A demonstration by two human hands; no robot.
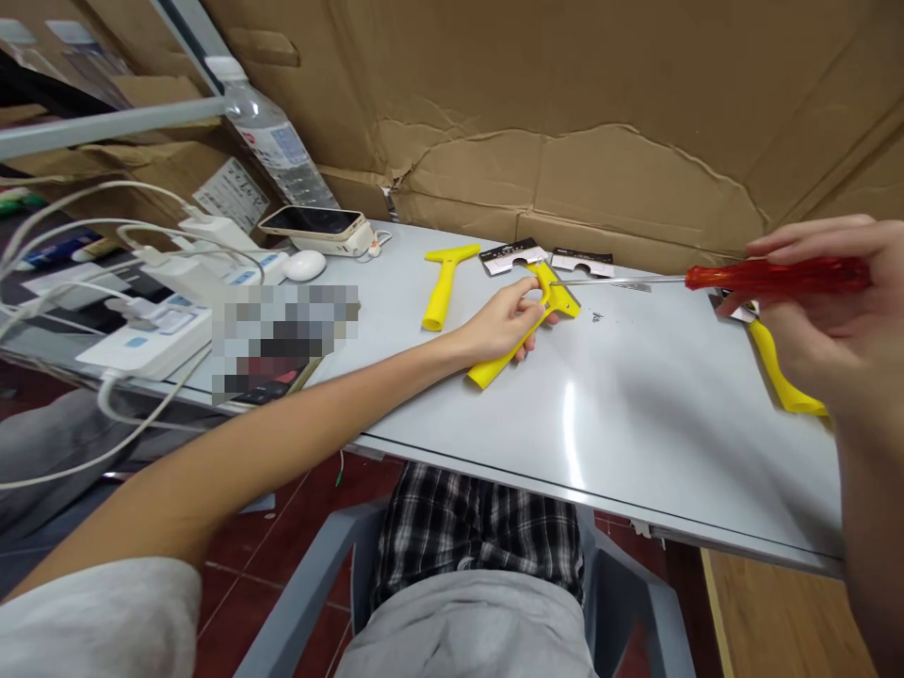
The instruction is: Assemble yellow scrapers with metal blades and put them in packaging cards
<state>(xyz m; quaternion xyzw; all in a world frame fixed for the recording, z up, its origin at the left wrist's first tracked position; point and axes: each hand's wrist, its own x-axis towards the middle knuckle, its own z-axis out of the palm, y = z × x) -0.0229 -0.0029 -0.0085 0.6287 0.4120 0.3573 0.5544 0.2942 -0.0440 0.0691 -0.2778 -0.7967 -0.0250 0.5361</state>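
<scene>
My left hand (pixel 505 320) is closed around a yellow scraper (pixel 491 373), holding it slanted on the white table. In my right hand (pixel 823 311) is a screwdriver (pixel 777 275) with a translucent red handle. Its long metal shaft runs left, and the tip meets the scraper's head near my left fingertips. Small screws (pixel 597 317) lie on the table just right of that head. Another yellow scraper handle (pixel 442 287) rests to the left of my left hand. A third yellow scraper (pixel 781 372) is partly hidden behind my right hand.
Black-and-white cards (pixel 583 262) lie behind the held scraper. A power strip (pixel 152 344) with white cables, a phone (pixel 314 222), a white mouse (pixel 304 266) and a water bottle (pixel 272 137) stand at the left. Cardboard (pixel 565 85) walls off the table's back.
</scene>
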